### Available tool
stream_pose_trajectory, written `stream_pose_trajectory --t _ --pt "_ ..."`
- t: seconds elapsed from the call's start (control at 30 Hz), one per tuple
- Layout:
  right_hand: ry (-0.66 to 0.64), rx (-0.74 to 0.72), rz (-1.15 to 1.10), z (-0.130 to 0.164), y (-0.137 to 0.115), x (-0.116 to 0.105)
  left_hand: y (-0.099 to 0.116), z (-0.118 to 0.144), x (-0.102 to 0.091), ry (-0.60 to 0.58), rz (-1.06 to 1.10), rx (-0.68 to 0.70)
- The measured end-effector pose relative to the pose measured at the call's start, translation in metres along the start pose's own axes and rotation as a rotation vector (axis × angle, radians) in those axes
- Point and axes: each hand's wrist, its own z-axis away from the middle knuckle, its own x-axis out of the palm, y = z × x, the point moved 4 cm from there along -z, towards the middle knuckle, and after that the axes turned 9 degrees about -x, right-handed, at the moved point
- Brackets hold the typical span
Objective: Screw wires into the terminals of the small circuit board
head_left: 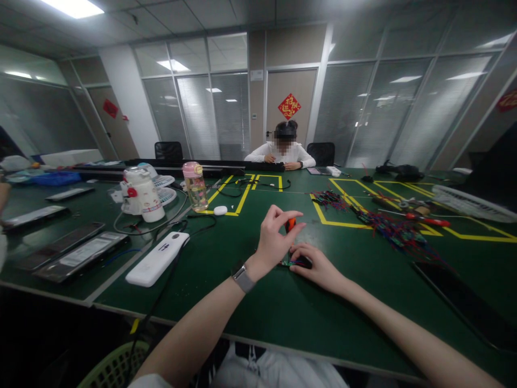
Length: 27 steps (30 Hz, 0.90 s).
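Both hands meet: left hand (275, 237) pinching screwdriver (290, 224), right hand (319, 265) flat.

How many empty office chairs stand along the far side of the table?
2. One chair stands left of the seated person, beyond the pink-lidded bottle; the other chair is just to that person's right. Others may be hidden behind that person.

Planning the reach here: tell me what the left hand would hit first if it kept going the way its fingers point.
The left hand points away and right; past the orange-handled tool it pinches, the tangle of coloured wires probably comes first, though depth is unclear.
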Motion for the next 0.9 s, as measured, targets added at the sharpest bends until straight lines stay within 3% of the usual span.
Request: stream_pose_trajectory --t 0.23,0.57,0.77,0.9 --pt "0.020 -0.023 -0.012 0.0002 -0.0005 -0.0004 -0.0014 0.0005 0.0034 -0.151 0.118 -0.012" --pt "0.003 0.003 -0.004 0.0001 -0.0004 -0.0003 -0.0034 -0.0041 -0.0036 0.027 0.011 -0.078" --pt "-0.001 0.001 -0.002 -0.0006 -0.0037 -0.0015 -0.0084 -0.0038 -0.0004 -0.132 0.127 -0.115" --pt "0.004 -0.002 -0.002 -0.0006 -0.0039 -0.0016 -0.0095 -0.0021 0.0015 -0.147 0.185 -0.127"
